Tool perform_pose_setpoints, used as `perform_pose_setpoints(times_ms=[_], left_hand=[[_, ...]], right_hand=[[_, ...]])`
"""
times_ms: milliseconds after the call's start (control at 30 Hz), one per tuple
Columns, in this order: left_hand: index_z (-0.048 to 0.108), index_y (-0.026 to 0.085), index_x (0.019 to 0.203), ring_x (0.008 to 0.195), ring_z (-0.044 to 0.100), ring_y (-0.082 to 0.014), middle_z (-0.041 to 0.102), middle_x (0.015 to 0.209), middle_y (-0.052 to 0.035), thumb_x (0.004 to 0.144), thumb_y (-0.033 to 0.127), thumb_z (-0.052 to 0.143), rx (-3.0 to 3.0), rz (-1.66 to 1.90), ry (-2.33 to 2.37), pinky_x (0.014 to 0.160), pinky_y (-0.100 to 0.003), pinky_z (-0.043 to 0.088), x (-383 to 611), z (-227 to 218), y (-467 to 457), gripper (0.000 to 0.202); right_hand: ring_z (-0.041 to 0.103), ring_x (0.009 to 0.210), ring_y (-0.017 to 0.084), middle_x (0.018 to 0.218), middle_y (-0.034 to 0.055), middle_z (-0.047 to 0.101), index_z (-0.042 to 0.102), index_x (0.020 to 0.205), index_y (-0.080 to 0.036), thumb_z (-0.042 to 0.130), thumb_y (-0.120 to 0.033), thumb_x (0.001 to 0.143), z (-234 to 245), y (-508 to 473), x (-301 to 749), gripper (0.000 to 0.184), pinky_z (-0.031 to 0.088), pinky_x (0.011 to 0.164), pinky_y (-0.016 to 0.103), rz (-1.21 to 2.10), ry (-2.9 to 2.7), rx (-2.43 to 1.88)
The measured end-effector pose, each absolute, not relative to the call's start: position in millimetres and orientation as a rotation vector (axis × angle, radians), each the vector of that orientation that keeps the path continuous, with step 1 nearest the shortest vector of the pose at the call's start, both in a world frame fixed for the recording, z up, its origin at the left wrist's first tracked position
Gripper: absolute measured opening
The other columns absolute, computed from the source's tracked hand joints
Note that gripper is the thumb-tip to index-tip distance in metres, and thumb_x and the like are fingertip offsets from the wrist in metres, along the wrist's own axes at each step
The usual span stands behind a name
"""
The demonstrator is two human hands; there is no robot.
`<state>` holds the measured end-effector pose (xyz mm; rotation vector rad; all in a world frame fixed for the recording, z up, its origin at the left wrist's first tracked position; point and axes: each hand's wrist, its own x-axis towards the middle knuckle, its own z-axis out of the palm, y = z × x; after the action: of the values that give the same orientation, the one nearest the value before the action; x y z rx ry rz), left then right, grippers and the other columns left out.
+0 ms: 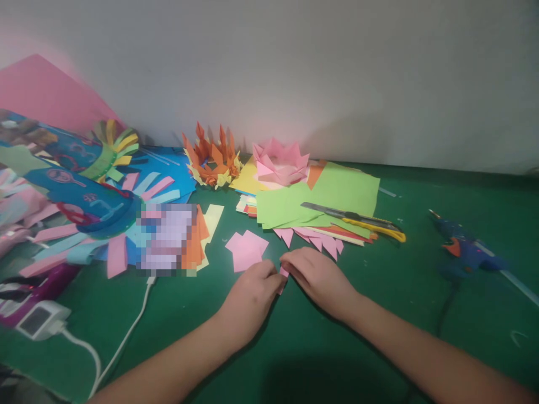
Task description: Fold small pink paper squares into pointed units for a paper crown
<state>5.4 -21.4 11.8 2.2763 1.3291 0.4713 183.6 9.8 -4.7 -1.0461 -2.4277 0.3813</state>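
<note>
Between my two hands is a small piece of pink paper (284, 272), mostly covered by the fingers. My left hand (252, 297) pinches it from the left side, low over the green table. From the right, my right hand (320, 278) has its fingers closed on the same piece. Just beyond my left hand lie a few loose pink paper squares (247, 251), overlapping each other. Pink paper triangles (322, 240) stick out from under a green sheet (345, 193) past my right hand.
A yellow utility knife (379, 225) with its blade out rests on the green sheet. A blue glue gun (467, 252) lies at right. Behind stand a pink paper crown (281, 163) and an orange one (213, 160). A white cable (141, 314) and a charger (42, 320) are at left.
</note>
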Motion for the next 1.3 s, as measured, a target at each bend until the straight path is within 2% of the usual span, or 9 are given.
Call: perform_pose_setpoints(times_ms=[233,567,800,967,1133,1300], left_hand=[[0.059,0.018,0.078,0.071,0.055,-0.0149,0.059,0.086,-0.0045,0.088,0.015,0.041,2.057,0.56,1.301,0.062,-0.025,0.044,10,19,-19,0.021],[0.061,0.016,0.079,0.083,0.059,-0.017,0.06,0.104,-0.0089,0.091,0.014,0.037,2.224,0.622,1.186,0.069,-0.027,0.048,8,18,-18,0.027],[0.066,0.018,0.091,0.091,0.058,-0.0199,0.06,0.109,-0.0097,0.09,0.014,0.042,2.324,0.648,1.164,0.076,-0.032,0.048,2,10,-19,0.025],[0.067,0.021,0.097,0.086,0.055,-0.0197,0.063,0.105,-0.0066,0.089,0.019,0.047,2.398,0.558,1.16,0.076,-0.035,0.044,-3,11,-16,0.021],[0.061,0.019,0.092,0.08,0.051,-0.0179,0.065,0.103,-0.0021,0.088,0.02,0.05,2.369,0.479,1.199,0.076,-0.035,0.04,-4,19,-11,0.012],[0.055,0.019,0.089,0.08,0.05,-0.0199,0.064,0.087,-0.0028,0.084,0.019,0.053,2.322,0.465,1.254,0.075,-0.035,0.038,-5,20,-13,0.006]], right_hand=[[0.057,0.081,0.022,0.089,0.0093,0.065,0.056,0.101,-0.016,0.039,-0.014,0.092,-6,10,182,0.02,0.045,0.07,0.034,0.263,-2.476,-1.056],[0.057,0.081,0.022,0.09,0.0097,0.065,0.055,0.104,-0.016,0.039,-0.015,0.092,-11,10,182,0.02,0.045,0.069,0.034,0.213,-2.448,-1.101],[0.057,0.08,0.022,0.086,0.0087,0.065,0.055,0.1,-0.017,0.041,-0.021,0.093,-4,12,181,0.017,0.042,0.069,0.033,0.288,-2.414,-1.153],[0.053,0.075,0.02,0.081,0.006,0.062,0.053,0.086,-0.018,0.045,-0.021,0.092,0,12,182,0.011,0.04,0.067,0.031,0.362,-2.381,-1.177],[0.049,0.07,0.019,0.074,0.0036,0.056,0.048,0.079,-0.019,0.048,-0.023,0.09,3,7,182,0.012,0.036,0.061,0.029,0.414,-2.369,-1.178],[0.047,0.067,0.018,0.069,0.0017,0.051,0.045,0.075,-0.02,0.048,-0.025,0.09,5,2,181,0.016,0.032,0.056,0.026,0.483,-2.355,-1.175]])
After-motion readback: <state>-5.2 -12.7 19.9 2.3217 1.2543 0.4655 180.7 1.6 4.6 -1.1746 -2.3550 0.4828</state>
